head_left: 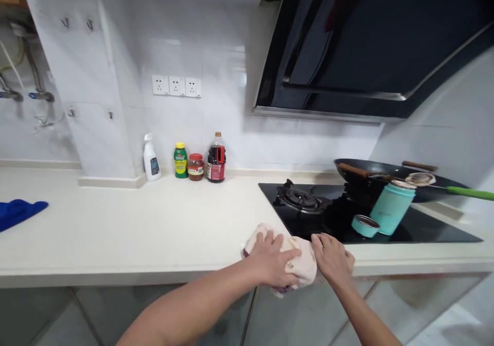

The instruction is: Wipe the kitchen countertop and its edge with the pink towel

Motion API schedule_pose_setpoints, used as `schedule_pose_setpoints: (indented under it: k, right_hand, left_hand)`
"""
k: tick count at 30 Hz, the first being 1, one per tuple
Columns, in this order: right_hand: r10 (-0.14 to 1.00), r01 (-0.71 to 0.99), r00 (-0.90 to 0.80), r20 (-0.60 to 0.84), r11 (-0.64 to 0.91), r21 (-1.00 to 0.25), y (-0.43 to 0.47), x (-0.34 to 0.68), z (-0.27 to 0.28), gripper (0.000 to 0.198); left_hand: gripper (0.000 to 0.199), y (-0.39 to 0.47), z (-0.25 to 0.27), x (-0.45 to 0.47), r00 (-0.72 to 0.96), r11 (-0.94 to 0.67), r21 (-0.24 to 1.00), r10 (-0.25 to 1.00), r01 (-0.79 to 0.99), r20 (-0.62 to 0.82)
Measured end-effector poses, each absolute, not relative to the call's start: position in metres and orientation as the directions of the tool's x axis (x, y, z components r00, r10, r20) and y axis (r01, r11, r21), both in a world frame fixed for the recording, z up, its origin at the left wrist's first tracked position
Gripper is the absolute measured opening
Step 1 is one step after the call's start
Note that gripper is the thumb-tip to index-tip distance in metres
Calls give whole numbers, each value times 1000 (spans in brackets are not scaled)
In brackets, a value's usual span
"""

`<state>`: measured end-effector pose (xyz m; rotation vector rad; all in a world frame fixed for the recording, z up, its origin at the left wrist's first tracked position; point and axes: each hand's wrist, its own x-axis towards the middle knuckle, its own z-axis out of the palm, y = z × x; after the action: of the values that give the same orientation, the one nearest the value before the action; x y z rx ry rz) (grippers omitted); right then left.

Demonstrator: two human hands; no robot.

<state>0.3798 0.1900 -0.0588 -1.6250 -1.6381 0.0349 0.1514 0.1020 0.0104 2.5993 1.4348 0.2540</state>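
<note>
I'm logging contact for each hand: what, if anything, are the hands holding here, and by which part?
Both hands press on a pale cloth at the counter's front edge: the left hand on its middle, the right hand at its right end.

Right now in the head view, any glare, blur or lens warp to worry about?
Head view: the counter edge bows, so wide-angle warp; glare streaks on the range hood and a soft sheen on the wall tiles; light even, shadows faint; both hands, left hand and right hand, and the cloth look sharp.
</note>
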Motion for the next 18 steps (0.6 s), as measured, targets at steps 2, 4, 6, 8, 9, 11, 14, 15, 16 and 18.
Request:
schedule_pose_setpoints:
  k: [2,4,6,8,9,11,14,15,16,18]
  right_hand:
    - [866,810,133,483,186,-556,190,385,-58,52]
    - [887,791,110,449,196,-579,190,393,-57,61]
    - [910,780,84,407,195,-595,192,401,-54,71]
    - [928,781,57,369,189,-595,195,409,-50,80]
    - [934,786,38,356,193,-587,197,412,-49,83]
    - [937,797,-14,349,221,-563,201,415,-46,83]
    - [923,805,-87,374,286,-520,204,413,-46,73]
    - [917,807,-99,387,301,-509,204,412,-48,71]
    - [910,808,-106,401,314,-498,203,412,-50,69]
    - [896,811,-113,430,333,-481,199,411,-58,67]
  left_hand:
    - [78,101,-1,168,519,-536,161,844,828,137]
    - [79,106,-18,193,497,-520,71,842,851,209]
    - [81,114,-34,223,477,-486,-46,830,873,289]
    - [73,123,-46,248,475,-462,-128,808,878,348]
    - [65,126,-50,256,474,-454,-146,798,879,373]
    - [50,129,-55,262,478,-454,-164,767,876,428]
    - [43,125,-59,249,513,-473,-218,688,853,514]
    - [42,122,-60,242,530,-484,-239,657,842,537]
    - [42,117,-60,233,543,-494,-253,632,832,553]
    - [43,105,-61,214,561,-507,-273,596,818,574]
